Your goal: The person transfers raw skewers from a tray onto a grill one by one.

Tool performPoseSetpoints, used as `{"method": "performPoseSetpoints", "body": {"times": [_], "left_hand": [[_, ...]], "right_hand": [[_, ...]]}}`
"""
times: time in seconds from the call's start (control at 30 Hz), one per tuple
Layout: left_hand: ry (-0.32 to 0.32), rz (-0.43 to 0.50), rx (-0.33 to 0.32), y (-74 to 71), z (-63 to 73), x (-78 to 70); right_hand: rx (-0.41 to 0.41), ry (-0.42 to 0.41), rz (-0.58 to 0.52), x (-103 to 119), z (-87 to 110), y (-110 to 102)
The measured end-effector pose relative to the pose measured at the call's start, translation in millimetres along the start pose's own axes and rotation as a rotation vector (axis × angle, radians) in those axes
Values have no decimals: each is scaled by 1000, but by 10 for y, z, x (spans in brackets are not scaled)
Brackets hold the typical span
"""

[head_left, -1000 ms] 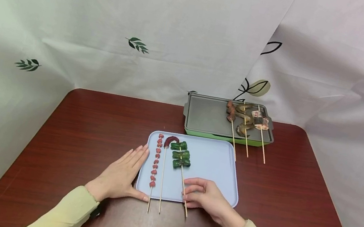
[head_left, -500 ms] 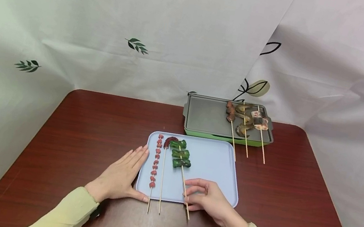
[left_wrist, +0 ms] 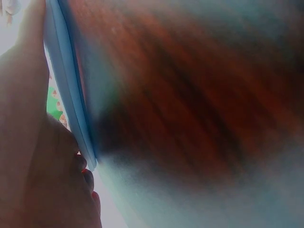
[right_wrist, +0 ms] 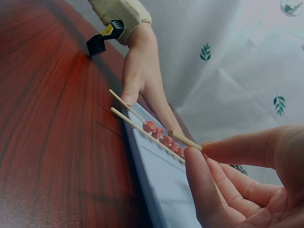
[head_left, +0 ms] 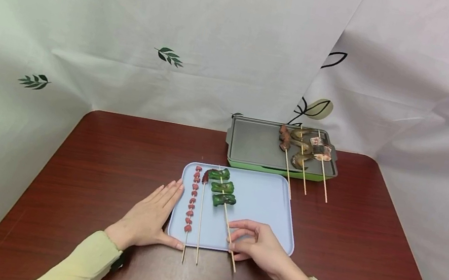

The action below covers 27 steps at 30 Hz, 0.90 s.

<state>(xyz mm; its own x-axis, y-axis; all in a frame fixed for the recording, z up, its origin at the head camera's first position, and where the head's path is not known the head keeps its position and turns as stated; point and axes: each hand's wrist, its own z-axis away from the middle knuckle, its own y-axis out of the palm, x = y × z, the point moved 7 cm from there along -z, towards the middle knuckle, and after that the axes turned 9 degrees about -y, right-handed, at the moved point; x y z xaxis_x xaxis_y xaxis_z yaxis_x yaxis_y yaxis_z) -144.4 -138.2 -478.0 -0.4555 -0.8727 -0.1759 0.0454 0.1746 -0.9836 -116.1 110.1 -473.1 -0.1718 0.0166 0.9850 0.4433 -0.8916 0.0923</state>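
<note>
My right hand [head_left: 260,246] pinches the lower stick of a skewer with several green pepper pieces [head_left: 222,187], over the light blue tray [head_left: 265,192]. In the right wrist view, thumb and finger meet around its stick [right_wrist: 184,139]. The top pepper piece overlaps the curled dark red tentacle [head_left: 206,176] of a second skewer. Left of that lies a skewer of small red meat pieces [head_left: 191,207]. My left hand [head_left: 149,217] rests along the tray's left edge, fingers straight, its thumb by the front left corner. The left wrist view shows mostly blurred tabletop beside the tray's edge [left_wrist: 71,80].
Behind the tray stands a grey grill pan [head_left: 253,140] on a green base. On its right side lie a brown meat skewer [head_left: 284,137], a mushroom-like skewer [head_left: 303,147] and a fish-chunk skewer [head_left: 321,149], sticks overhanging the front. White patterned cloth [head_left: 225,35] surrounds the table [head_left: 123,152].
My right hand has shifted slightly right and toward me. The pepper skewer tilts more, its tip moving left over the tentacle. The left hand and the tray have stayed put.
</note>
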Motion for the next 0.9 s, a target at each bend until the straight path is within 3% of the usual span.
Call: {"method": "performPoseSetpoints", "body": {"times": [0.43, 0.9], "left_hand": [[5, -1, -16, -10, 4, -8], [10, 13, -32, -9, 9, -7]], "right_hand": [[42, -75, 46, 215, 15, -39], [-10, -136, 156, 512, -33, -271]]}}
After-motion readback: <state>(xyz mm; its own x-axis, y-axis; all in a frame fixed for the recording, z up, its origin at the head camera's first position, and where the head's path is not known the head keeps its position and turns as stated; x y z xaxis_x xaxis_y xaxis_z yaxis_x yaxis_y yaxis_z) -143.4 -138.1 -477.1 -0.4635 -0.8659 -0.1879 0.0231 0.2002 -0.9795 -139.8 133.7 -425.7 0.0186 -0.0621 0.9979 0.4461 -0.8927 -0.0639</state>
